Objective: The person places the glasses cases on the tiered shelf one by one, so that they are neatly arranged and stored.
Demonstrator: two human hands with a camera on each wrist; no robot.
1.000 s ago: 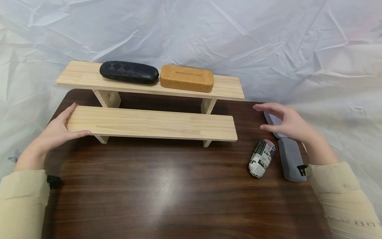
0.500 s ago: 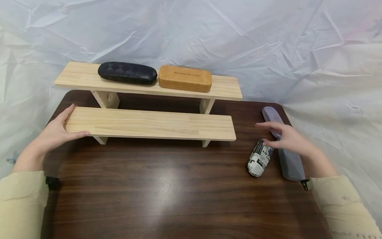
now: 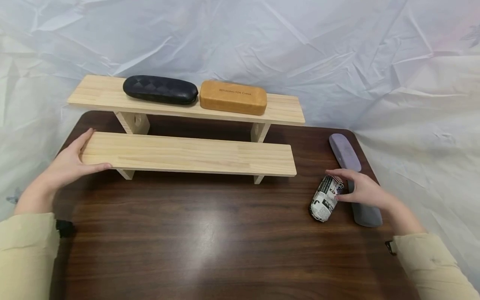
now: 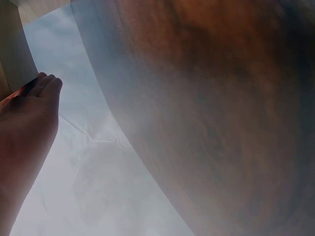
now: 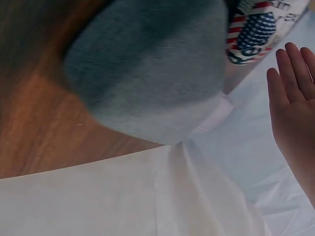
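Observation:
My left hand [image 3: 66,166] holds the left end of the lower board of a two-step wooden shelf [image 3: 187,154], thumb along the front edge and fingers at the back corner. In the left wrist view, the fingers of that left hand [image 4: 29,113] lie against the wood. On the right, my right hand [image 3: 365,189] hovers over a newspaper-print glasses case [image 3: 323,204], fingers and thumb spread apart; whether the thumb touches it I cannot tell. Partly beneath this hand lies a grey glasses case [image 3: 367,216]. The right wrist view shows the printed case's flag pattern [image 5: 256,32] beside straight fingers.
On the shelf's upper board sit a black checkered glasses case [image 3: 159,89] and a tan glasses case [image 3: 233,98]. A purple glasses case [image 3: 344,152] lies near the right edge of the dark wooden table [image 3: 168,250]. White sheeting [image 3: 240,41] hangs behind.
My right hand has come down toward me, from above the purple case to the newspaper-print glasses case. My left hand has stayed on the shelf.

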